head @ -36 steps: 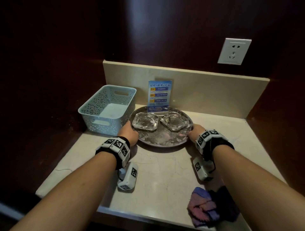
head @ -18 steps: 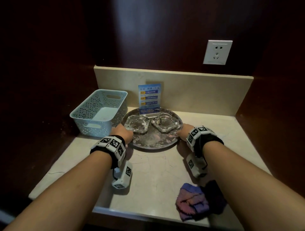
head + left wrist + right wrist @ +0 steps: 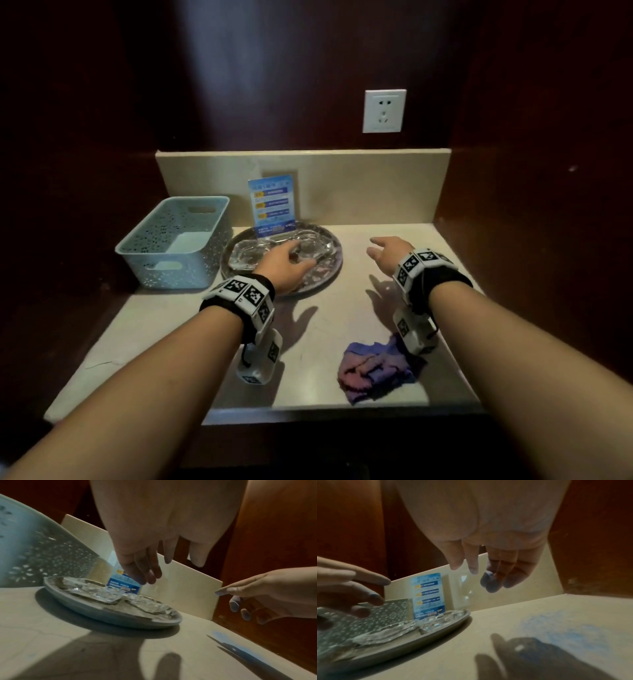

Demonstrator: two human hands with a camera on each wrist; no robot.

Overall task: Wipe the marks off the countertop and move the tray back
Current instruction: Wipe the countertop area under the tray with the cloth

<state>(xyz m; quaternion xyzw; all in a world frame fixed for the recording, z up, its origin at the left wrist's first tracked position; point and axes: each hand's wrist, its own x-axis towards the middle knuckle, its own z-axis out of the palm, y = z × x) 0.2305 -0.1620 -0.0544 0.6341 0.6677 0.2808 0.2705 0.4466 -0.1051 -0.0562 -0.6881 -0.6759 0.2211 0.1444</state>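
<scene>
The round metal tray [image 3: 325,274] rests on the beige countertop [image 3: 318,346] at the back, beside the basket. It carries two glass ashtrays [image 3: 246,255] and a blue sign card [image 3: 272,205]. My left hand [image 3: 291,262] hovers over the tray with its fingers [image 3: 147,574] relaxed, holding nothing. To the right of the tray, my right hand [image 3: 385,251] is held open above the counter, its fingers [image 3: 489,578] loose. A faint blue smudge [image 3: 570,635] shows on the counter below the right hand. A purple-pink cloth [image 3: 373,371] lies crumpled near the front edge.
A light blue perforated basket [image 3: 174,243] stands at the back left, touching or nearly touching the tray. A beige backsplash [image 3: 359,185] and dark wood walls close in the niche. A white socket [image 3: 384,110] is on the back wall.
Both hands have let go of the tray's rim. The left hand now hovers over the tray and the right has moved off to the right. The tray sits further back.
</scene>
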